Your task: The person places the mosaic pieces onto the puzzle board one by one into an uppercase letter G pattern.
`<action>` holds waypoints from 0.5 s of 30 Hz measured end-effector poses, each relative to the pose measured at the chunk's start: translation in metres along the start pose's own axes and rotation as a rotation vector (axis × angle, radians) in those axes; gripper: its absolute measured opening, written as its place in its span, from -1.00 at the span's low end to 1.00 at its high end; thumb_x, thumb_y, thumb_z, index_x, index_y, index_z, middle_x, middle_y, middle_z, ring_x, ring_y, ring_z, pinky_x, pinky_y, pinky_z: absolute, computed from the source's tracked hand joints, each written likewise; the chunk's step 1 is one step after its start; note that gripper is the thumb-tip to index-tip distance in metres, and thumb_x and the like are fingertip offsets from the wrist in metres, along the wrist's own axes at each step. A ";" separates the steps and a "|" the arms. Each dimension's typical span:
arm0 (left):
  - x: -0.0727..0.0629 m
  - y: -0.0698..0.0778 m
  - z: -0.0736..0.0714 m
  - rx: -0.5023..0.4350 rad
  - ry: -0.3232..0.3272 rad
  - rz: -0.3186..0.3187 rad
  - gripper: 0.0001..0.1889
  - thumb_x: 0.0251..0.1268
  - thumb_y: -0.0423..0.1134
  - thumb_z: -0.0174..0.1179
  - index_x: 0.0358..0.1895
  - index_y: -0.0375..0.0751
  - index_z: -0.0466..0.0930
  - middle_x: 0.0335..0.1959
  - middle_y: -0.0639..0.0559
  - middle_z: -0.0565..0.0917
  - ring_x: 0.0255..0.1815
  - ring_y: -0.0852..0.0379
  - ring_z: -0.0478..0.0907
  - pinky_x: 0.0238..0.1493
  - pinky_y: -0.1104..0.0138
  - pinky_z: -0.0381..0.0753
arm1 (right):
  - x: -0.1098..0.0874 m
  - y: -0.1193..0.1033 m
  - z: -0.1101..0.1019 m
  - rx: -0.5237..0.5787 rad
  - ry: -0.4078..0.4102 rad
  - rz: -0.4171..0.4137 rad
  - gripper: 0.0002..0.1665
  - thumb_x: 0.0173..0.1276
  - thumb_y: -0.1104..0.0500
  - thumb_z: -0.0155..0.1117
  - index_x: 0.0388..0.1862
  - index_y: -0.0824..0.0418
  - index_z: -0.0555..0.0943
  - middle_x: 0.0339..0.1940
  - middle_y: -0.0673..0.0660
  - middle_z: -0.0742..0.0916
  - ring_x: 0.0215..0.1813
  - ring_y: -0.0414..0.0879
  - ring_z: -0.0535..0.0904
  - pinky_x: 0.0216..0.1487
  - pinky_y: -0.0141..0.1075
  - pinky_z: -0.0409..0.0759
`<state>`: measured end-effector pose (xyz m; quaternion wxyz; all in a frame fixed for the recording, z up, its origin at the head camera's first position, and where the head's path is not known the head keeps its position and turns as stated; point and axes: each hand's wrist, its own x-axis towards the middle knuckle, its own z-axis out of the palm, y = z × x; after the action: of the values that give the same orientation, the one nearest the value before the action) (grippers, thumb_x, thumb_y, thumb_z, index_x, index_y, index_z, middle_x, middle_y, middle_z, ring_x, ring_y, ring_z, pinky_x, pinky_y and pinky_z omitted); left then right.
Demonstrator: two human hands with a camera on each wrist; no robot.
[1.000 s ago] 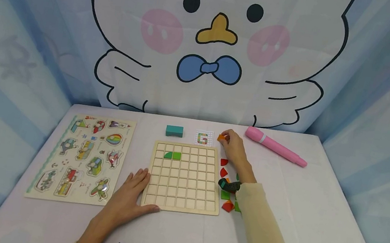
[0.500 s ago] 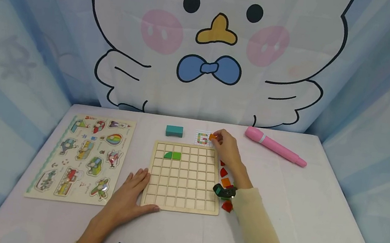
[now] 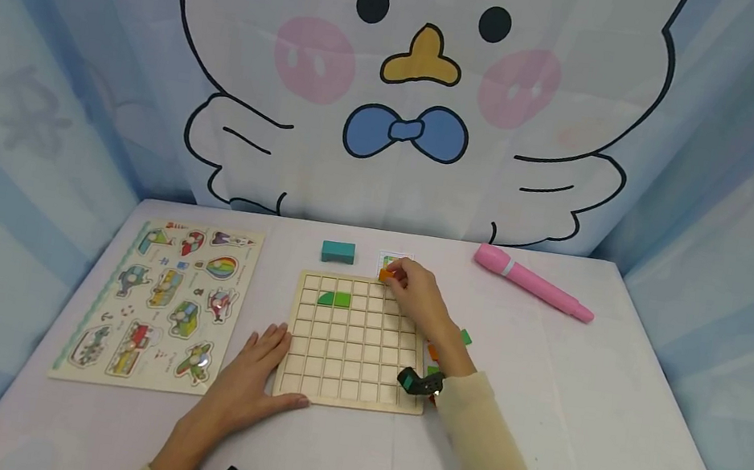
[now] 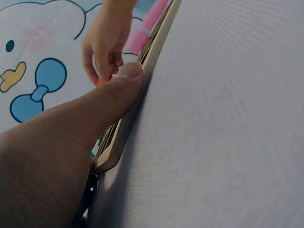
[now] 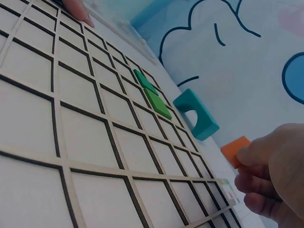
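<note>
My right hand pinches a small orange tile between thumb and fingertips, above the far edge of a wooden grid board. A green square tile and a green rounded tile sit side by side in its second row. My left hand rests at the board's near left corner, fingers along the left side and thumb on the front edge. Just behind the board lies a small pattern card, partly covered by the right hand.
Loose tiles, such as a green tile, lie right of the board, mostly hidden by the right forearm. A teal block stands behind the board. A picture puzzle board lies left, a pink pen-shaped object back right.
My right hand has carried the orange tile leftward from beside the pattern card to the board's far edge. The left hand has stayed in place.
</note>
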<state>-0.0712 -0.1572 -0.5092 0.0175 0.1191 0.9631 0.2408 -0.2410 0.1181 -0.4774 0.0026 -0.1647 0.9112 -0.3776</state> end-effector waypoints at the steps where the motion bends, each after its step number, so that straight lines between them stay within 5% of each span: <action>1: 0.000 0.000 0.000 0.000 -0.001 0.000 0.14 0.01 0.40 0.35 0.50 -0.37 0.23 0.57 -0.23 0.23 0.62 -0.18 0.11 0.66 -0.05 0.06 | 0.000 -0.001 0.001 -0.002 -0.010 -0.006 -0.75 0.51 0.20 0.20 0.08 0.25 0.61 -0.16 0.13 0.73 -0.17 -0.07 0.63 -0.11 -0.24 0.69; 15: 0.000 0.001 -0.001 -0.005 -0.012 -0.007 0.14 0.01 0.40 0.35 0.51 -0.38 0.22 0.57 -0.24 0.22 0.62 -0.19 0.10 0.66 -0.05 0.05 | -0.009 -0.014 0.017 -0.043 -0.071 -0.085 -0.78 0.46 0.19 0.27 0.03 0.20 0.64 -0.21 0.08 0.73 -0.27 -0.14 0.55 -0.20 -0.37 0.61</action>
<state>-0.0713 -0.1569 -0.5084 0.0246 0.1172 0.9627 0.2425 -0.2260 0.1005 -0.4811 0.0153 -0.2165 0.9106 -0.3517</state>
